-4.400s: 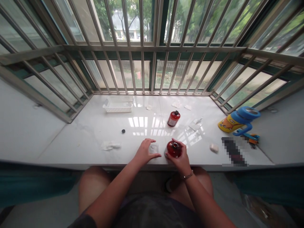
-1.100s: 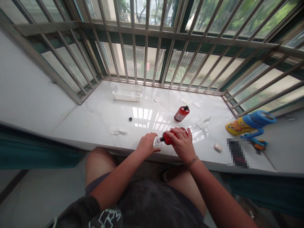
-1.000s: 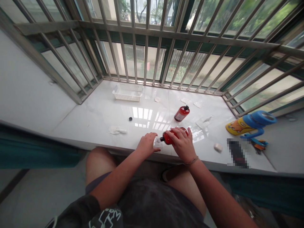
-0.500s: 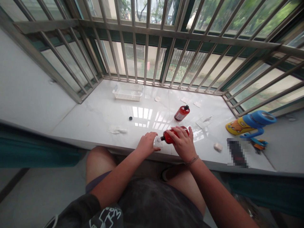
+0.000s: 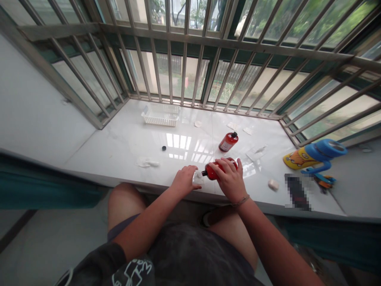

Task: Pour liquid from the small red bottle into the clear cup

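My right hand is wrapped round a red bottle, which is tipped nearly on its side with its black neck pointing left. The neck meets a small clear container, held between the thumb and fingers of my left hand. Whether liquid is flowing is too small to tell. A second red bottle with a black top stands just beyond my right hand. Left of it, a small black cap lies on the white sill.
A white perforated basket sits near the window bars. A yellow and blue flask is at the right, near a blurred dark object. Crumpled clear plastic lies at the left, and a pale lump at the right.
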`<state>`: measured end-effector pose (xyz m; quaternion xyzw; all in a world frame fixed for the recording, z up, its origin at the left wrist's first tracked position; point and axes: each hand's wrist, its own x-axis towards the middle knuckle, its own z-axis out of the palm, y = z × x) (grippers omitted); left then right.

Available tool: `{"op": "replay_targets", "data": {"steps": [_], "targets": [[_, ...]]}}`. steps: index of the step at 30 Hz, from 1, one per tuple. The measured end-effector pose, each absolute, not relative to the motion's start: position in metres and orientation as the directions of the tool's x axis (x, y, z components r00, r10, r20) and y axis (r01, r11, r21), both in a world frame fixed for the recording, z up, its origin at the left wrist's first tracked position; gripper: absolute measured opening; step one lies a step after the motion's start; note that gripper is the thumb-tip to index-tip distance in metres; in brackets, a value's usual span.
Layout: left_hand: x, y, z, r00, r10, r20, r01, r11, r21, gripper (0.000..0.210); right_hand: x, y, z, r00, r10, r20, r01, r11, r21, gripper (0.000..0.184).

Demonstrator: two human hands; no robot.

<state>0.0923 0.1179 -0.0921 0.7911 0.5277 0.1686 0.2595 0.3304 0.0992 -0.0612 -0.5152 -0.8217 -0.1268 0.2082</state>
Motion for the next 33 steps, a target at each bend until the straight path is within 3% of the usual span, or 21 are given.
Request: {"op": "replay_targets", "data": {"steps": [33], "targets": [[0.0927,0.1183,-0.0908,0.372,0.928,-0.023,0.758,-0.289,0.584,0.071,0.3282,0.0992,-0.0583,-0.389,0.786,0.481,0.899,0.437,0.013,0.045]]}}
